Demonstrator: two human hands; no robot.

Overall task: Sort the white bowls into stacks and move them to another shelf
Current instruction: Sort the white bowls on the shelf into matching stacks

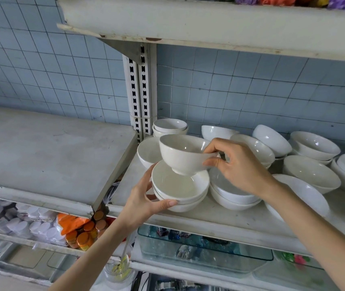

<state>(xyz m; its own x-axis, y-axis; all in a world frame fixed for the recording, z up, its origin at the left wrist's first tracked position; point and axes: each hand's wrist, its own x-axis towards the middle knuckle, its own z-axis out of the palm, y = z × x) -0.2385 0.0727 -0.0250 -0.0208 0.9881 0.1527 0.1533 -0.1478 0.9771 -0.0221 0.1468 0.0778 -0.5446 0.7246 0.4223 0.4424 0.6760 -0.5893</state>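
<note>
Your right hand (pixel 238 166) pinches 1 white bowl (pixel 180 156) at its rim, fingers curled over the edge and thumb pressed on the outer wall. The bowl hangs slightly tilted, its foot just above the hollow of the short stack (pixel 180 192) at the front left corner of the bowl shelf (pixel 219 219). Your left hand (pixel 144 198) grips that stack from the side, thumb along the lowest bowl's front wall and fingers wrapped round the far side.

These look like glazed ceramic: stiff, slick and likely to chip if rims knock, so lower the bowl straight and level into the nest, not dropped. A rim pinch suits 1 bowl; the stack will probably be too heavy for it. Take the stack from below, fingers under the bottom bowl's foot, the other hand steadying the top rim.

Loose bowls (pixel 312 171) lie tilted further right, near a second stack (pixel 230 196). The bare shelf (pixel 41 154) to the left looks a likely destination.
</note>
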